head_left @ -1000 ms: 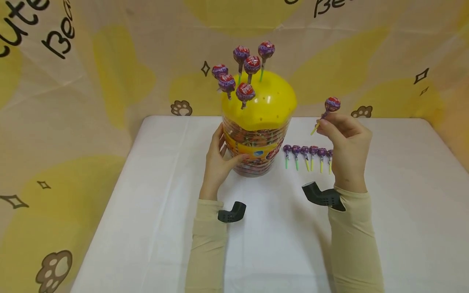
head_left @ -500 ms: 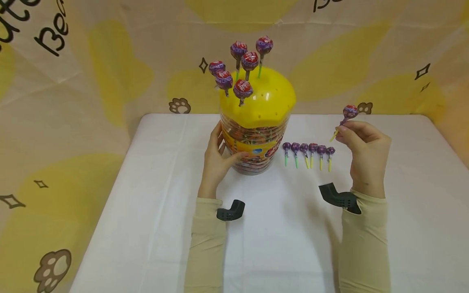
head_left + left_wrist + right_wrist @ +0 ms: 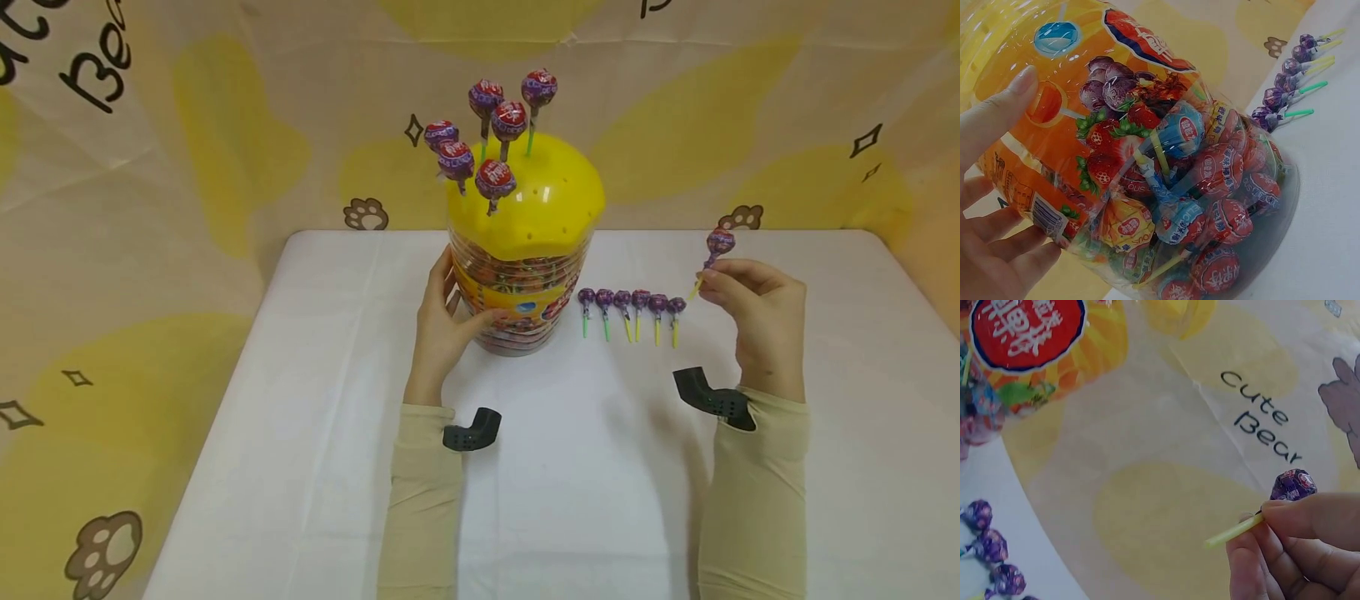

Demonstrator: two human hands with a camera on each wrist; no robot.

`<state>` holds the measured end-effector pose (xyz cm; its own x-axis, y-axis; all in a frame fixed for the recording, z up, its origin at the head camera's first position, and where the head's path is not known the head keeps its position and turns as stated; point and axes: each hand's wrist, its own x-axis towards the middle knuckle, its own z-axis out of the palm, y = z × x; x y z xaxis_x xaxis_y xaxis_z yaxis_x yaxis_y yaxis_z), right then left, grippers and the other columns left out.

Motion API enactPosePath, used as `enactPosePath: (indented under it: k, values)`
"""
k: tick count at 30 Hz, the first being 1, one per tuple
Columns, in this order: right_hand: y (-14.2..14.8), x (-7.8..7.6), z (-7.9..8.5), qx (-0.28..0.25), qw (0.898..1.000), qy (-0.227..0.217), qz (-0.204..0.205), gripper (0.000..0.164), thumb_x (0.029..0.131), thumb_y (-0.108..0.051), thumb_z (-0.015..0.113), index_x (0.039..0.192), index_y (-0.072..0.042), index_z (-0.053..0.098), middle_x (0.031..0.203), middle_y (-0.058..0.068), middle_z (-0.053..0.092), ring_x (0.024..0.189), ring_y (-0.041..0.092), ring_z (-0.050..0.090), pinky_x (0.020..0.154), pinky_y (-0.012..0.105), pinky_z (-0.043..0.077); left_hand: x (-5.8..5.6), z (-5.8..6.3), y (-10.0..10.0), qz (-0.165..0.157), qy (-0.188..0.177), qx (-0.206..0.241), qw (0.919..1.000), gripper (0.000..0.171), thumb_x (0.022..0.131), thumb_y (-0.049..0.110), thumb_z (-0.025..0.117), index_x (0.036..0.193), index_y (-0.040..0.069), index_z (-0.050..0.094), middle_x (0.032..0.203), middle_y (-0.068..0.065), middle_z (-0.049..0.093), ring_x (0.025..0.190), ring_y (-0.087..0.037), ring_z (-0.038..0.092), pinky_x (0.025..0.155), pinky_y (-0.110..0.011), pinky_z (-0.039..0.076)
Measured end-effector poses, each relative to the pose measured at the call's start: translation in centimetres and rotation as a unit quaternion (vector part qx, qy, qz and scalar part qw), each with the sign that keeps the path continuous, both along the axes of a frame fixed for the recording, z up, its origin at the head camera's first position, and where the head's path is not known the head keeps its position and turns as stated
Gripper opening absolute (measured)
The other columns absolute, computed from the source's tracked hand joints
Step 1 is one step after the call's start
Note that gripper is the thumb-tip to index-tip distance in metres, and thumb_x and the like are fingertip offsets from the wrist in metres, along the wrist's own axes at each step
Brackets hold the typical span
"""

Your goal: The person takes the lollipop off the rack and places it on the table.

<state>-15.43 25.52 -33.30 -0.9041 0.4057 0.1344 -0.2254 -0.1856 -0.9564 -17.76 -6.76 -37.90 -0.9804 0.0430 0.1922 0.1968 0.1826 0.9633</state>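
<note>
A clear plastic candy jar with a domed yellow lid stands on the table, filled with wrapped lollipops. My left hand grips its left side, thumb across the orange label and fingers behind. In the left wrist view, the thumb lies on the label. Several purple-and-red lollipops stick up from the lid's left and back. To the right of the jar, my right hand pinches a purple lollipop by its yellow stick, candy end up. The stick's free end points down and left in the right wrist view.
Between the jar and my right hand, several purple lollipops lie in a row, sticks toward me. The white table ends at a yellow patterned backdrop. Small holes dot the lid. A black camera mount sits on each wrist.
My right hand has moved to the right and slightly down with the lollipop, uncovering the right end of the row. My left hand stays on the jar. The head view has shifted slightly.
</note>
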Motion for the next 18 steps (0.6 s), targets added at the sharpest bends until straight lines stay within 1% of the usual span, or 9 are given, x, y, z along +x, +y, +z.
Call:
enactPosePath:
  k: [4,6,9,14,18]
  values:
    - [1.1,0.0,-0.7,0.010,0.999,-0.031,0.013,0.008,0.080,0.008,0.068,0.080,0.002,0.072,0.074,0.005,0.068,0.065,0.013,0.066,0.065,0.020,0.057,0.0,0.0,0.0,-0.002,0.002,0.000,1.0000,0.093,0.078,0.017,0.079,0.150,0.017,0.021,0.153,-0.003,0.024,0.137,-0.025,0.029,0.111,-0.032,0.031]
    - [1.7,0.0,-1.1,0.015,0.998,-0.049,0.028,0.011,0.081,0.009,0.067,0.079,-0.001,0.072,0.074,0.004,0.068,0.065,0.012,0.067,0.065,0.019,0.057,0.0,-0.1,0.0,-0.003,0.003,-0.001,1.0000,0.093,0.078,0.017,0.079,0.150,0.016,0.021,0.153,-0.003,0.024,0.137,-0.026,0.029,0.111,-0.033,0.031]
    - [2.5,0.2,-1.8,0.028,0.995,-0.078,0.054,0.012,0.082,0.006,0.068,0.078,-0.004,0.073,0.074,0.002,0.069,0.066,0.011,0.066,0.066,0.018,0.056,0.0,-0.1,0.0,-0.002,0.001,-0.002,1.0000,0.093,0.077,0.017,0.079,0.150,0.016,0.021,0.153,-0.003,0.024,0.137,-0.026,0.028,0.111,-0.033,0.030]
    - [4.1,0.2,-3.4,0.030,0.986,-0.132,0.101,0.009,0.084,0.001,0.068,0.079,-0.005,0.072,0.076,0.001,0.068,0.067,0.010,0.066,0.067,0.016,0.056,-0.1,-0.1,0.1,-0.002,-0.001,-0.001,1.0000,0.092,0.078,0.017,0.078,0.150,0.016,0.021,0.153,-0.004,0.023,0.137,-0.027,0.028,0.112,-0.034,0.030]
    - [5.2,-0.2,-5.1,0.026,0.976,-0.176,0.126,0.015,0.086,0.001,0.065,0.077,-0.009,0.072,0.075,-0.001,0.068,0.067,0.009,0.065,0.066,0.016,0.055,0.0,0.0,0.0,-0.004,0.003,-0.001,1.0000,0.092,0.078,0.016,0.078,0.150,0.016,0.021,0.153,-0.004,0.023,0.138,-0.027,0.028,0.112,-0.034,0.030]
